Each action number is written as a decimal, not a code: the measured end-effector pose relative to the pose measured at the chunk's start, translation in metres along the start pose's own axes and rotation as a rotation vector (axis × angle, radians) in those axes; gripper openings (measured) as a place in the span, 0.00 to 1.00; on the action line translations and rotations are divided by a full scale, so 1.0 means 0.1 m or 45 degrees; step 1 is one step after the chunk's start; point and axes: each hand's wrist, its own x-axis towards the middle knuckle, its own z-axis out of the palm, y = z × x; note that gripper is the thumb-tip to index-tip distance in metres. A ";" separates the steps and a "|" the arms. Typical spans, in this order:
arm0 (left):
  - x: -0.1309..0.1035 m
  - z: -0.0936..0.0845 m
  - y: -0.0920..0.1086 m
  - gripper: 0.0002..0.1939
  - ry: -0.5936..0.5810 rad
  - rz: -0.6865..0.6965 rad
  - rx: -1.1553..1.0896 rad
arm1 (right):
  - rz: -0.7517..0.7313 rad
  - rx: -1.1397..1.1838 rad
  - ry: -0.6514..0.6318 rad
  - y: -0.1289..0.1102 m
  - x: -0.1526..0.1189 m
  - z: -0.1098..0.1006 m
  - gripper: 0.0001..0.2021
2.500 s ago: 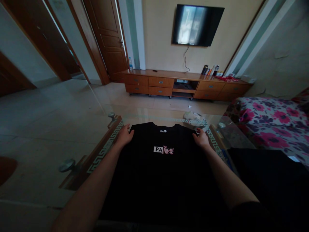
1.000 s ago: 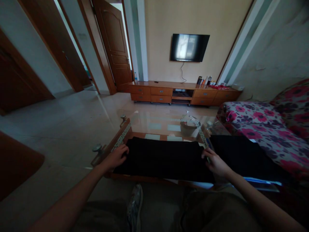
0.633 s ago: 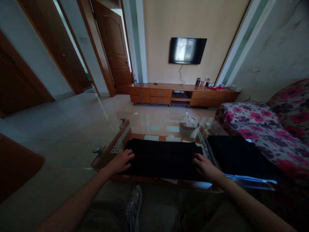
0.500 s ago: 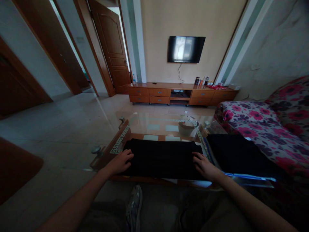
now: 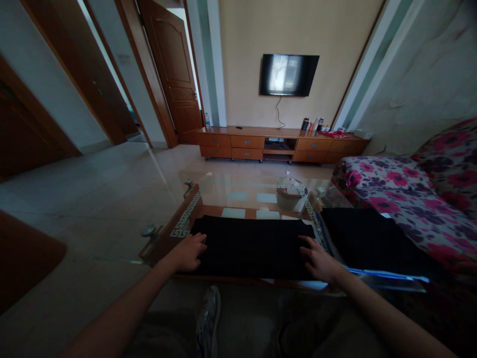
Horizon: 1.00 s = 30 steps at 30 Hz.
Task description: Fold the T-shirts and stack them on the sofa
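A black folded cloth (image 5: 253, 247) lies flat as a wide rectangle across the near part of the glass coffee table (image 5: 219, 191). My left hand (image 5: 189, 251) rests at its left end, with fingers spread over the fabric. At the right end, my right hand (image 5: 316, 257) touches the cloth, its fingers also apart and slightly bent. The fabric is too dark to tell what kind of item it is. A second black cloth (image 5: 365, 238) is laid out to the right of my right hand.
A sofa with a floral cover (image 5: 395, 189) stands on the right. Beyond the table, a low wooden TV cabinet (image 5: 246, 144) holds several bottles, below a wall-mounted television (image 5: 288, 74). My shoe (image 5: 209, 318) is on the floor before the table.
Both hands stay at the two ends of the black folded cloth, with only slight finger shifts. The camera view has moved a little.
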 end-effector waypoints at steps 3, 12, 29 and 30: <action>0.12 0.01 0.06 0.06 0.110 -0.001 0.022 | 0.089 -0.065 0.089 -0.04 0.10 -0.03 0.07; 0.78 0.22 0.19 0.27 0.565 -0.216 -0.032 | 0.239 -0.191 0.397 -0.08 0.98 0.13 0.24; 1.15 0.51 0.06 0.39 0.475 -0.437 -0.054 | 0.450 -0.119 0.399 -0.07 1.30 0.58 0.39; 1.22 0.48 0.14 0.38 0.485 -0.415 -0.057 | 0.428 -0.086 0.406 -0.20 1.39 0.57 0.39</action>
